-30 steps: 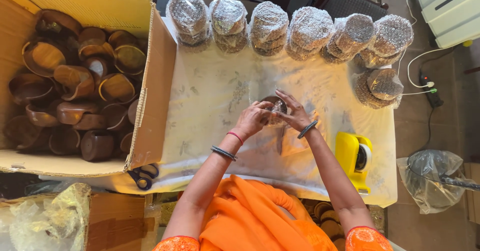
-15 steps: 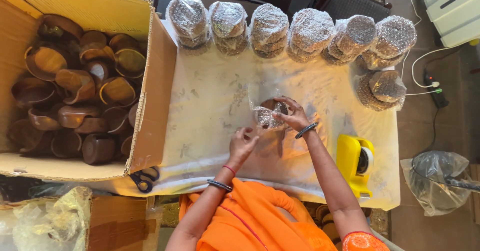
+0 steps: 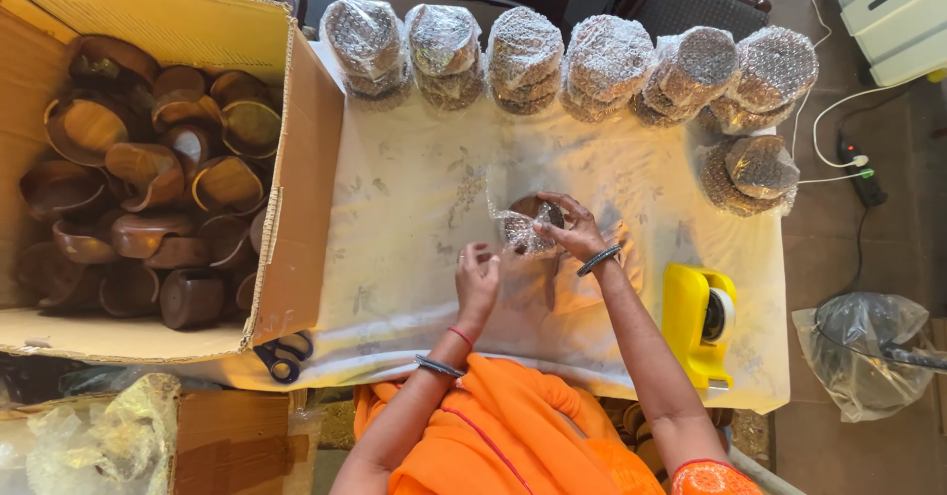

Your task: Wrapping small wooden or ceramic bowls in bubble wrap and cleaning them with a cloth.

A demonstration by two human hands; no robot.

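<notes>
Right hand pressing bubble-wrapped bowl; left hand beside.

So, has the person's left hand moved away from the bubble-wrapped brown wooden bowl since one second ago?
Yes. The left hand has drawn back toward the person, off the bubble-wrapped brown wooden bowl, which stays beside the yellow tape dispenser.

The tabletop wears a white cloth with a faint leaf print. Dark and honey-brown wooden bowls fill a tan cardboard box. The tape dispenser is bright yellow, the clothing orange.
</notes>
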